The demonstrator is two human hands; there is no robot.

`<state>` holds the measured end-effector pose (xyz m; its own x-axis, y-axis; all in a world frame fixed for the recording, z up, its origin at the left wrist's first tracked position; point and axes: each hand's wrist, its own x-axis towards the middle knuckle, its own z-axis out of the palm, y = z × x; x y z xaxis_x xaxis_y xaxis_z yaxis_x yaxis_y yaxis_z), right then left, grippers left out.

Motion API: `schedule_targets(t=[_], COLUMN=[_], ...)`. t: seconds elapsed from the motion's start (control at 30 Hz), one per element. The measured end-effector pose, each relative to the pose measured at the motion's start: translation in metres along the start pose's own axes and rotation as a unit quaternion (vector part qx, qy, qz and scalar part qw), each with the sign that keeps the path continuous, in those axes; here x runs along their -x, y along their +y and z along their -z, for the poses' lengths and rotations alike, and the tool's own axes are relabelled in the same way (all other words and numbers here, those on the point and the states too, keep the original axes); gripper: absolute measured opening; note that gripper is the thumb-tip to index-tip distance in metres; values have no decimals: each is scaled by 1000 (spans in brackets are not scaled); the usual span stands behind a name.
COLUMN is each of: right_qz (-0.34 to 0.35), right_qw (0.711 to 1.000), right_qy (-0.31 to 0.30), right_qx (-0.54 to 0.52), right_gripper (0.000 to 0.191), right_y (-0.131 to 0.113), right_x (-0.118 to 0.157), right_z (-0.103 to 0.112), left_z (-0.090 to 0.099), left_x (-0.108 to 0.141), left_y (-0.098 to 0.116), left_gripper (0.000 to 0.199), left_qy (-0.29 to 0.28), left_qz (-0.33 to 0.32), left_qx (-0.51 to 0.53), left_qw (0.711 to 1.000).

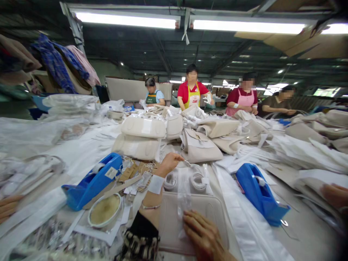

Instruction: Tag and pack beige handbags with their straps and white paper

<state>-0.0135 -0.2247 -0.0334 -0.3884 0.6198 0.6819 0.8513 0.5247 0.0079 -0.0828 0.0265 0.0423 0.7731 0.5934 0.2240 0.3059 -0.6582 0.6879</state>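
Bag (pixel 170 217) lies partly hidden under flattened right hand (pixel 202 232); left hand (pixel 170 162) pinches a blurred pale strand (pixel 187 163).

Left hand (pixel 171 162) stretched forward, pinching; right hand (pixel 202 231) palm-down.

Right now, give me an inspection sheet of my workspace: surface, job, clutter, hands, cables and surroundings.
Surface: table, mostly covered by beige bags and white wrapping.
Job: flat bag, clear strip over it, two wrapped coils beyond.
Clutter: tags, round tub, blue dispensers either side.
Left hand: past the flat bag, fingers together; grip unclear.
Right hand: lies on flat bag and clear strip.
Cables: nothing seen clearly.
Surroundings: four people across the table, lights overhead, others' hands at both side edges.
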Motion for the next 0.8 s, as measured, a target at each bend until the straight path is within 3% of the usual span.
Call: schedule_targets(t=[0.07, 0.17, 0.3, 0.47, 0.63, 0.73, 0.8], right_qz=[-18, -28, -42, -35, -45, -48, -43], right_qw=[1000, 999, 999, 999, 997, 995, 991], right_qy=[14, 26, 7, -35, -59, -79, -111], right_qx=[-6, -13, -21, -6, -7, -46, -66], right_gripper=[32, 30, 31, 34, 27, 23, 33], right_y=[-3, -7, -11, -13, -11, -12, -17], right_x=[1, 3, 5, 9, 17, 25, 34], right_z=[-2, -3, 0, 1, -1, 13, 29], left_z=[0, -20, -55, -70, -66, -63, -63], left_x=[32, 92, 149, 160, 165, 169, 170], left_y=[15, 29, 17, -1, 6, 9, 8], left_gripper=[41, 40, 47, 47, 47, 45, 44], left_qy=[4, 3, 14, 19, -34, -58, -64], left_qz=[-17, -93, -176, -216, -227, -232, -231], left_qx=[1, 6, -8, -69, -152, -177, -185], left_qw=[1000, 996, 984, 974, 961, 955, 953])
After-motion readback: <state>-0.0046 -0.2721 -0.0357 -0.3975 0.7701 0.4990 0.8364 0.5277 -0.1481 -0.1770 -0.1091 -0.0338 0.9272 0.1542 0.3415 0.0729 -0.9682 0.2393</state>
